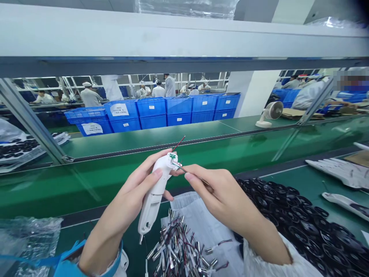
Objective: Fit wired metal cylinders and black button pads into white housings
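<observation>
My left hand point(145, 179) is wrapped round a white plastic handle housing point(157, 192), tilted with its head end up. At that end a small green circuit board point(172, 156) shows, and a dark red wire point(179, 143) sticks out above it. My right hand point(211, 186) is closed, its thumb and forefinger pinching thin wires point(178, 166) that come out of the housing's head end. Whether the fingers also hold a tool is hidden. A metal tip point(141, 239) pokes out of the housing's lower end.
Below lies a pile of small metal motors with wires point(181, 246) on white foam sheeting point(207, 219). Many black round parts point(294, 215) cover the right side, near white housings point(337, 171). Past the green barrier point(115, 184) stand blue bins point(151, 111) and a small fan point(269, 113). Co-workers sit behind.
</observation>
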`<state>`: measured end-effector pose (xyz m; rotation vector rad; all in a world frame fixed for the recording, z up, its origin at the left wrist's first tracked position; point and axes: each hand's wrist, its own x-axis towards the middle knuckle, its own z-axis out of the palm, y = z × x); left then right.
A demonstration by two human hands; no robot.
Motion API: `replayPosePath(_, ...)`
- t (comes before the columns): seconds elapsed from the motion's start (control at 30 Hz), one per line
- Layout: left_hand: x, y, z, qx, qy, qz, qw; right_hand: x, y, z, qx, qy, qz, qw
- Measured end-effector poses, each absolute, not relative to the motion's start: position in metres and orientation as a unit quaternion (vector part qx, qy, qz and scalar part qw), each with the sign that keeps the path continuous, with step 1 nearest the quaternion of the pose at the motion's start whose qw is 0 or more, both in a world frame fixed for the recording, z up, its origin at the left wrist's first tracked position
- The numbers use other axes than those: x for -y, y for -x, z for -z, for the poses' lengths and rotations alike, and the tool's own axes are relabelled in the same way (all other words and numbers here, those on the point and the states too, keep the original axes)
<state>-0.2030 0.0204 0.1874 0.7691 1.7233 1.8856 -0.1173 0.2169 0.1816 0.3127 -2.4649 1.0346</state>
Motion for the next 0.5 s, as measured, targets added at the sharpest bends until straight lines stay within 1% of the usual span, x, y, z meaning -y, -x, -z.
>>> replayPosePath(0.4,-0.0195,0.2011,-0.1934,-0.683,-0.277,-0.647,0.194,-0.2191,0.1191,-0.1803,0.904,-0.086,-0.369,0.199)
replayPosePath(0.5,-0.0193,0.2024,-0.1918,-0.694,-0.284,-0.633,0.193,-0.2186,0.1192,-0.1793,0.905,-0.067,-0.365,0.208)
